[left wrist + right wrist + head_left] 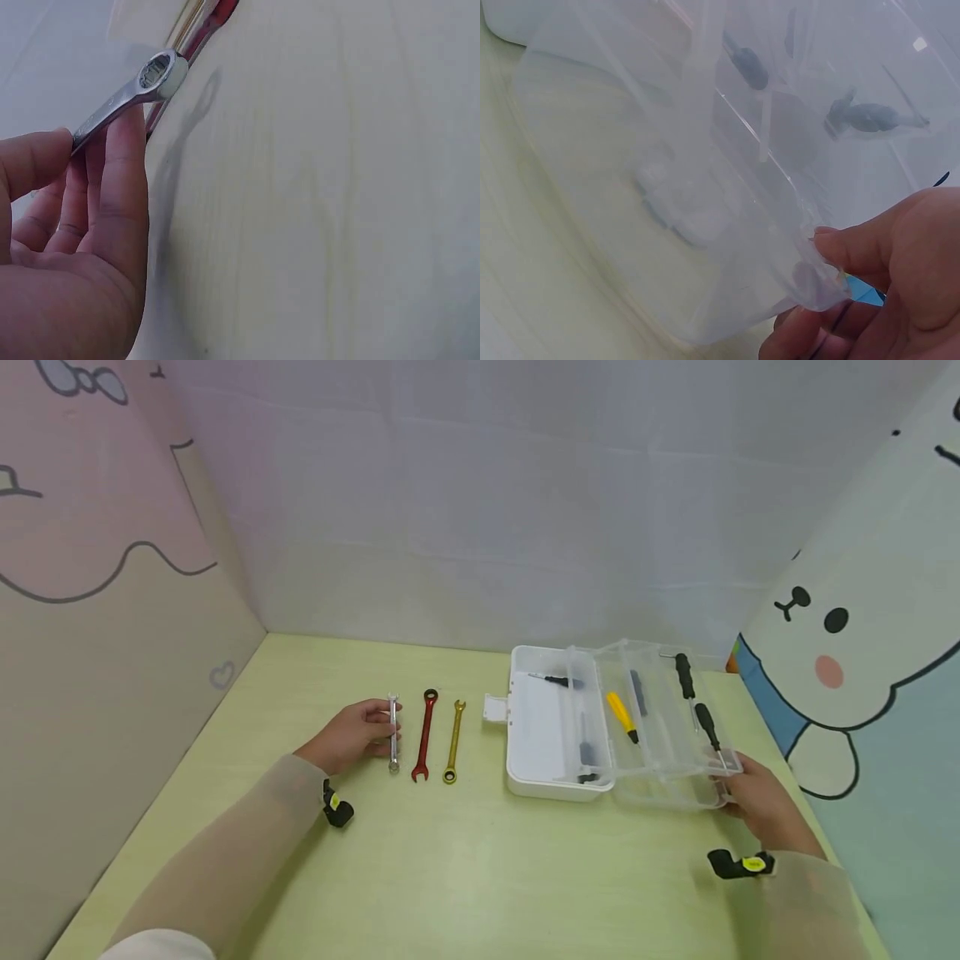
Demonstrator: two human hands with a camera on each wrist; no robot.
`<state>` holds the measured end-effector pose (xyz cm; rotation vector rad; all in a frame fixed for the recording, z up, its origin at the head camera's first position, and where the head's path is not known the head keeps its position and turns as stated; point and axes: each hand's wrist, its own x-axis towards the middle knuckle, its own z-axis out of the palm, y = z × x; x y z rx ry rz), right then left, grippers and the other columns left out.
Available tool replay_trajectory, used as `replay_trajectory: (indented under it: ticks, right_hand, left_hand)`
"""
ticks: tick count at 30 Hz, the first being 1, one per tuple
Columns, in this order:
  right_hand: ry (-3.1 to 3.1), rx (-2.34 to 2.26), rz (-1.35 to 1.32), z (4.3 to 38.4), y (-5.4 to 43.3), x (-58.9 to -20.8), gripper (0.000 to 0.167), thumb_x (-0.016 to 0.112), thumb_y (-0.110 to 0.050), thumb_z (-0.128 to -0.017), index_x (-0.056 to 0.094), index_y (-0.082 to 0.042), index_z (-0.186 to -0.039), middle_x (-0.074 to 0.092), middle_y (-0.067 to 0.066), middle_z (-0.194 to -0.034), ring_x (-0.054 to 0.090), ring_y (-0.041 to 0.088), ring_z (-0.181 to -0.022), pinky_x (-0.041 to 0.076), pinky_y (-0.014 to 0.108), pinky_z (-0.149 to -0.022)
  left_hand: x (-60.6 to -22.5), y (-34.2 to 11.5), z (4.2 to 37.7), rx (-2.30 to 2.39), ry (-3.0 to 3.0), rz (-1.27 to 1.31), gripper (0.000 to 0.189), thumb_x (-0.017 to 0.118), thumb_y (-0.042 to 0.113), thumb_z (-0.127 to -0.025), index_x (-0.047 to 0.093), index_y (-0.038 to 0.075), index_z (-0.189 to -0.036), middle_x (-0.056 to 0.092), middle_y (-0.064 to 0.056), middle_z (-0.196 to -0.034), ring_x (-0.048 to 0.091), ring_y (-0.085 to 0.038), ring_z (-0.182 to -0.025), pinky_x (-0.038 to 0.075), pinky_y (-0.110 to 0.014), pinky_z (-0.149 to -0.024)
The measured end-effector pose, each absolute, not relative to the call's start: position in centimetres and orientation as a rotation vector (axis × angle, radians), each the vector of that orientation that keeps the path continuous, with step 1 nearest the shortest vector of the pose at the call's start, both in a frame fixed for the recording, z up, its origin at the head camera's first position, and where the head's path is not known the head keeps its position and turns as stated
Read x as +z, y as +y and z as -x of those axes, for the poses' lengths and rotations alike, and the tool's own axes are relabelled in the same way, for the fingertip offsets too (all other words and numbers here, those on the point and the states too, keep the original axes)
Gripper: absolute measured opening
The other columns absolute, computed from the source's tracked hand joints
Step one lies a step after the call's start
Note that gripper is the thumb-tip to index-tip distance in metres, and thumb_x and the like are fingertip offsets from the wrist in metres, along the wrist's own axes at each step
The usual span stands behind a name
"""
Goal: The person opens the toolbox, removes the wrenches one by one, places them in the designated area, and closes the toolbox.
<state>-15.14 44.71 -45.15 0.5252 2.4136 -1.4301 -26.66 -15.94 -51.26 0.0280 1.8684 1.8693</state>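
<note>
My left hand point(347, 739) pinches a silver combination wrench point(120, 103) between thumb and fingers, lifted above the table, its ring end showing in the left wrist view. Just right of it on the table lie a red wrench point(425, 737) and a gold wrench point(454, 742), side by side. At the right, my right hand point(763, 802) grips the corner of a clear plastic tray point(780, 281) that hinges out from a white toolbox point(534, 727). A yellow screwdriver point(622, 717) and black-handled screwdrivers point(707, 727) lie in the tray.
Inside the white box is a small black-handled screwdriver point(555, 680), with other dark tools seen through the plastic. A white latch point(495, 709) juts from its left side. Cloth walls point(450, 527) stand behind and beside the light wooden table point(480, 877).
</note>
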Motion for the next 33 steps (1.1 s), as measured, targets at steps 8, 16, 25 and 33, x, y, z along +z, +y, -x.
replay_trajectory:
  ticks: [8,16,25,33]
  right_hand:
    - [2.416,-1.434,-0.514,15.2,44.8,-45.3,0.052,0.041,-0.027,-0.111,0.03,0.004,-0.151,0.049,0.016,-0.117,0.052,0.026,-0.1,0.055,0.034,-0.076]
    - [2.442,-1.402,-0.527,15.3,44.8,-45.4,0.058,0.042,-0.027,-0.111,0.025,0.006,-0.156,0.045,0.025,-0.131,0.053,0.028,-0.102,0.055,0.034,-0.077]
    - [2.46,-1.374,-0.558,15.2,44.8,-45.2,0.057,0.042,-0.021,-0.111,0.022,0.005,-0.158,0.043,0.027,-0.133,0.052,0.031,-0.104,0.054,0.034,-0.076]
    - [2.461,-1.372,-0.562,15.3,44.5,-45.3,0.055,0.042,-0.021,-0.111,0.025,0.005,-0.156,0.047,0.026,-0.129,0.052,0.028,-0.1,0.053,0.035,-0.075]
  left_hand:
    - [-51.6,-17.1,27.1,1.879,1.967,0.064,0.049,0.063,-0.002,-0.101,0.047,-0.004,-0.147,0.057,-0.02,-0.124,0.066,-0.024,-0.101,0.06,-0.039,-0.086]
    - [-52.0,-16.7,27.4,1.802,2.07,0.084,0.044,0.064,-0.002,-0.099,0.051,-0.004,-0.142,0.057,-0.016,-0.116,0.066,-0.024,-0.096,0.061,-0.036,-0.082]
    - [-51.8,-15.6,27.7,1.67,2.208,0.122,0.036,0.067,0.0,-0.097,0.056,-0.004,-0.131,0.058,-0.015,-0.111,0.065,-0.022,-0.084,0.06,-0.032,-0.073]
    - [-50.8,-15.0,27.4,1.329,2.474,0.112,0.034,0.064,0.005,-0.097,0.061,-0.002,-0.13,0.064,-0.015,-0.108,0.061,-0.021,-0.08,0.052,-0.03,-0.067]
